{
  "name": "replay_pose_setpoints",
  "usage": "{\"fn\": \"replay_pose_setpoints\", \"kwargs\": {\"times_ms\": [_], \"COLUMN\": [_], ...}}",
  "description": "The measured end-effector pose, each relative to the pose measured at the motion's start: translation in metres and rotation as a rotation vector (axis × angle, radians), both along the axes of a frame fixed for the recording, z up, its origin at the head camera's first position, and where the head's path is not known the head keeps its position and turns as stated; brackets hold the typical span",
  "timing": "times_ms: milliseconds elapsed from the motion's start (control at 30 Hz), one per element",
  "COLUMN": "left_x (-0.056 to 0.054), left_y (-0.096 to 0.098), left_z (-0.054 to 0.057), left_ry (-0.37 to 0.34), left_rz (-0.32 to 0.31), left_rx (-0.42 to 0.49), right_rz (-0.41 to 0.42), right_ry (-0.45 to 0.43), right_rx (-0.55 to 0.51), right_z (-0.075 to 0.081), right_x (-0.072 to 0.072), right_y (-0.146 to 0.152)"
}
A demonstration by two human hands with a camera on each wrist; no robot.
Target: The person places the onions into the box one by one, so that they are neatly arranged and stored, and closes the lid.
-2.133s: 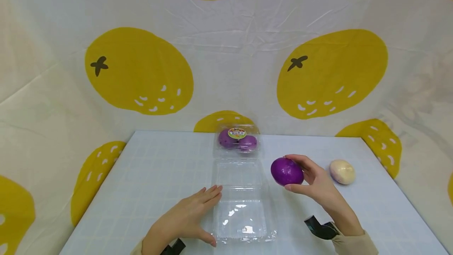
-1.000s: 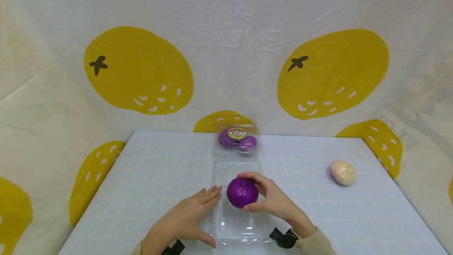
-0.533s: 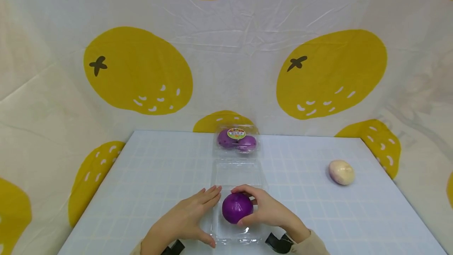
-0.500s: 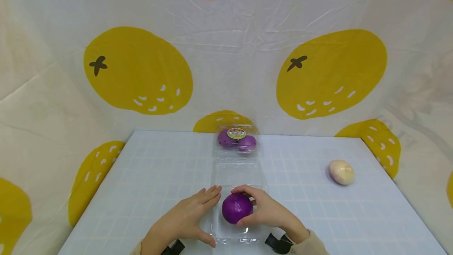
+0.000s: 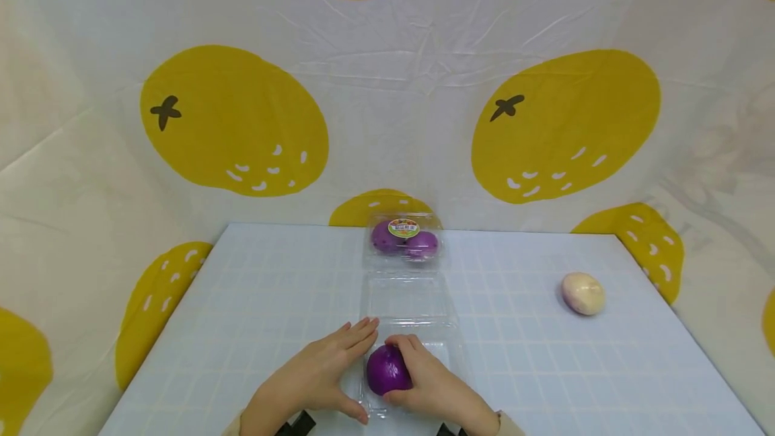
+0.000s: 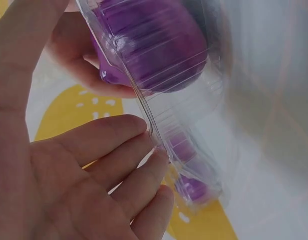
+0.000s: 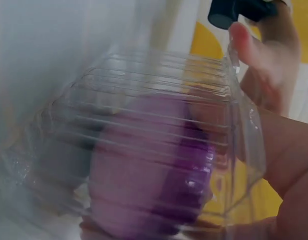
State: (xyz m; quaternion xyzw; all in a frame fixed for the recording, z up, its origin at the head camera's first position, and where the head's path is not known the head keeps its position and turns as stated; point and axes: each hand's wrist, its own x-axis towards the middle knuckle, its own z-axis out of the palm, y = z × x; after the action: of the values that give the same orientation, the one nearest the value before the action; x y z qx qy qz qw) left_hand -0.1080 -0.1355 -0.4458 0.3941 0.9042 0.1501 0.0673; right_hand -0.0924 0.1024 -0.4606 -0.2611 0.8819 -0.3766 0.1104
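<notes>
My right hand (image 5: 432,382) grips a glossy, round purple fruit (image 5: 387,370) between thumb and fingers, down inside the near half of a clear plastic clamshell box (image 5: 409,298). Through the box's ribbed wall, the right wrist view shows the fruit (image 7: 143,165) low inside. My left hand (image 5: 323,369) lies along the box's left side with its fingers extended. In the left wrist view, the fingertips (image 6: 138,122) touch the rim of the box. The box stands with its lid folded back, away from me.
Behind the open box, a closed clear box (image 5: 404,256) with an oval label (image 5: 403,228) holds purple fruits (image 5: 422,245). A pale, purple-tinged round fruit (image 5: 583,293) rests on the right of the white table (image 5: 272,274). A cloth (image 5: 399,120) with yellow fruit prints hangs behind.
My right hand has carried the purple fruit from the right side over the open box, then lower and left into its near half. My left hand has stayed in place.
</notes>
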Motion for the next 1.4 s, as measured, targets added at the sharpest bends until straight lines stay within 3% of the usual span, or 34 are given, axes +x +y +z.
{"fn": "replay_pose_setpoints", "kwargs": {"times_ms": [533,1000,1400], "left_x": [0.0,0.0,0.001], "left_y": [-0.001,0.0,0.0], "left_z": [-0.003,-0.003,-0.001], "left_ry": [0.058,0.06,0.037], "left_rz": [-0.04,-0.05,-0.042], "left_rx": [0.012,0.015,0.034], "right_rz": [-0.175,-0.197,-0.137], "right_ry": [0.182,0.176,0.106], "right_rx": [0.074,0.098,0.14], "right_z": [-0.021,-0.02,0.004], "right_x": [0.002,0.003,0.009], "right_y": [-0.015,-0.016,-0.005]}}
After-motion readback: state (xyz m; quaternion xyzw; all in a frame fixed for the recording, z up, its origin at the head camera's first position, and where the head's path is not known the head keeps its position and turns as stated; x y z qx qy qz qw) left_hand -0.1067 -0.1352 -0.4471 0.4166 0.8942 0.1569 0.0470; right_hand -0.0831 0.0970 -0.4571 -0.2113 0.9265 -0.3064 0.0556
